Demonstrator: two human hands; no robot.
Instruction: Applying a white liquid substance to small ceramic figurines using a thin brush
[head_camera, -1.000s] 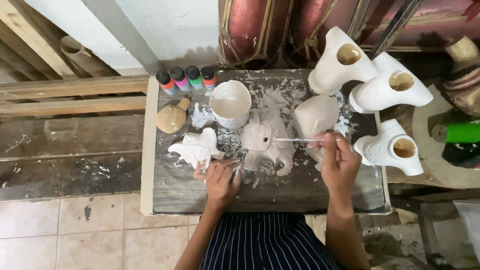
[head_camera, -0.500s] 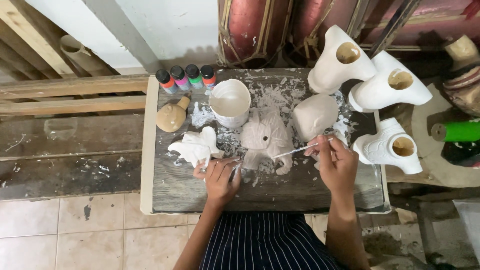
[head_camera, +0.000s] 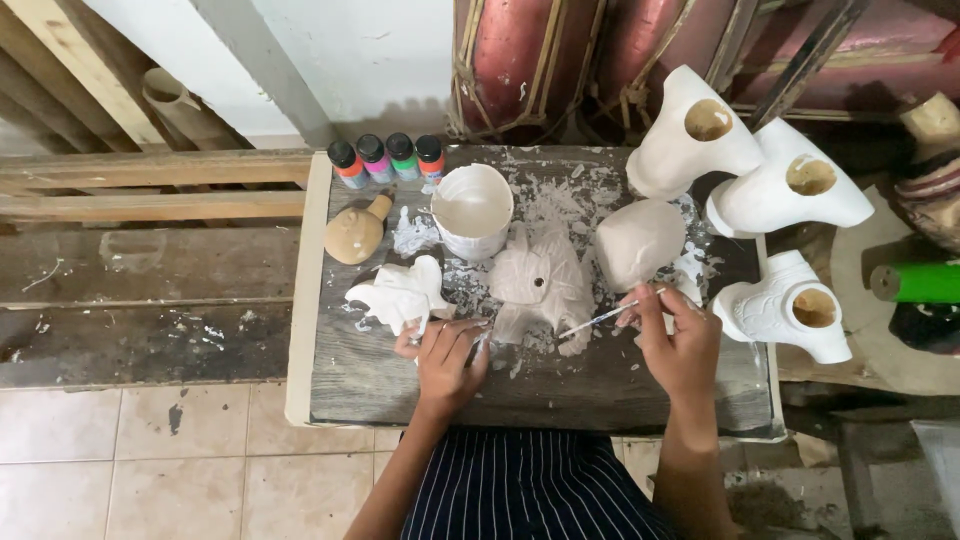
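Right hand (head_camera: 680, 345) pinching thin brush (head_camera: 600, 320) beside white figurine (head_camera: 540, 285); left hand (head_camera: 445, 355) curled, grip unclear.

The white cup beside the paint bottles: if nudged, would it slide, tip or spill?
The white cup looks squat and wide-mouthed, so it would probably slide rather than tip. It seems filled with white paint, so likely heavyish and apt to slop. Its paint-smeared wall may be slippery.

Bare board (head_camera: 560, 385) lies open near the hands; white cup (head_camera: 472, 210), carvings and paint bottles (head_camera: 388, 157) crowd behind.
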